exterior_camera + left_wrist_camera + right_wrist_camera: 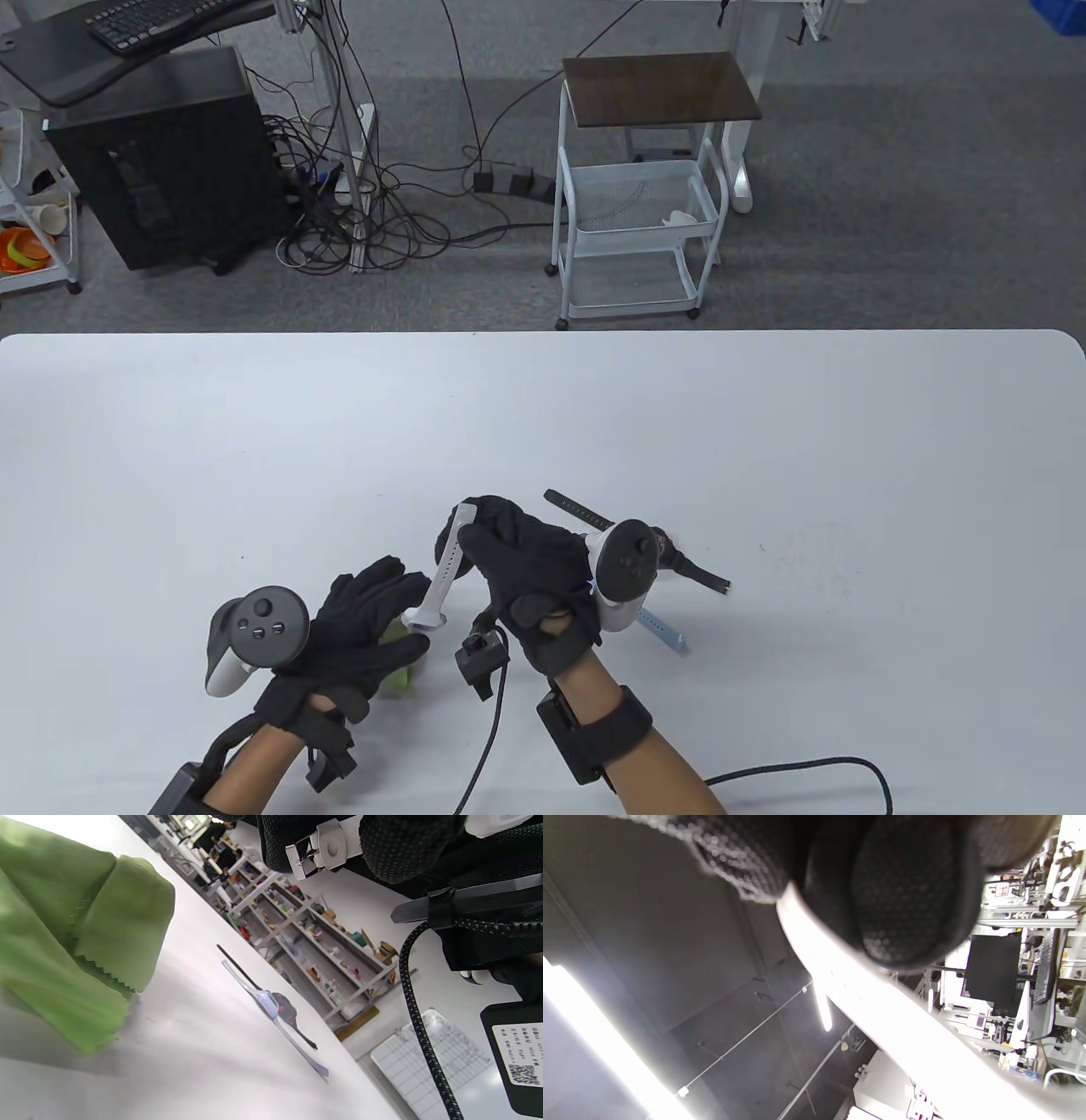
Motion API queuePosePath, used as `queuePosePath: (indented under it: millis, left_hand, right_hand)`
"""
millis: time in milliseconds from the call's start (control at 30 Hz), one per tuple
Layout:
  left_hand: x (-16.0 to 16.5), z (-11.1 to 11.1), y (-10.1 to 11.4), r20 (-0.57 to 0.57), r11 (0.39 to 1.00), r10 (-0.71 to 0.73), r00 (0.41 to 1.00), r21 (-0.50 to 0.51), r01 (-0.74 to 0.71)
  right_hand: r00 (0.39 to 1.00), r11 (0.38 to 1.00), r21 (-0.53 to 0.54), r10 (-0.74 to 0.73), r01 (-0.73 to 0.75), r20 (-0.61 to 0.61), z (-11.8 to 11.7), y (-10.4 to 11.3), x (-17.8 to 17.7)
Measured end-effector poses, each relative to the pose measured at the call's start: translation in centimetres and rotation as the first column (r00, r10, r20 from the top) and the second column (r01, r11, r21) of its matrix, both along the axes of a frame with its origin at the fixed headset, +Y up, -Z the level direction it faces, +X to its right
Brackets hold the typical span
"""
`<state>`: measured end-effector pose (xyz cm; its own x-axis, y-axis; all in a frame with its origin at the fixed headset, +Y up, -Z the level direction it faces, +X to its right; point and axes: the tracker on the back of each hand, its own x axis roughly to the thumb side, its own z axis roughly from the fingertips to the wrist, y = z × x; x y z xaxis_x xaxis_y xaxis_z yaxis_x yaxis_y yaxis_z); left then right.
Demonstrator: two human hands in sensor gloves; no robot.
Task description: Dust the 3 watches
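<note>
My right hand [475,531] grips a white watch [445,569] by its strap and holds it tilted above the table; in the right wrist view the strap [882,1005] runs under my fingertips [903,899]. Its buckle end [326,851] hangs by my left hand [399,611], which holds a green cloth [399,675] under its palm; the cloth [85,942] droops just over the table. A black watch [581,512] with a red face [286,1012] and a light blue watch [666,632] lie flat behind my right hand, partly hidden by the tracker.
The white table [764,424] stretches wide to the right and back. A black cable [492,739] trails from my right wrist toward the near edge. Beyond the far edge stand a white cart [636,212] and a black computer tower [161,161].
</note>
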<state>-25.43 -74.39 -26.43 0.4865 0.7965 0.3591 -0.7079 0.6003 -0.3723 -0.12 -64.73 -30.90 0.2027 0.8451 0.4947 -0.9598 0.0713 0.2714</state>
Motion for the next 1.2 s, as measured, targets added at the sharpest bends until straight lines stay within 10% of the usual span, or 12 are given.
queuePosePath:
  millis: [1200]
  left_hand:
    - [-2.2, 0.0, 1.5, -0.105, 0.973, 0.227, 0.968, -0.026, -0.231]
  right_hand:
    - [0.96, 0.995, -0.01, -0.09, 0.096, 0.263, -0.8, -1.7, 5.2]
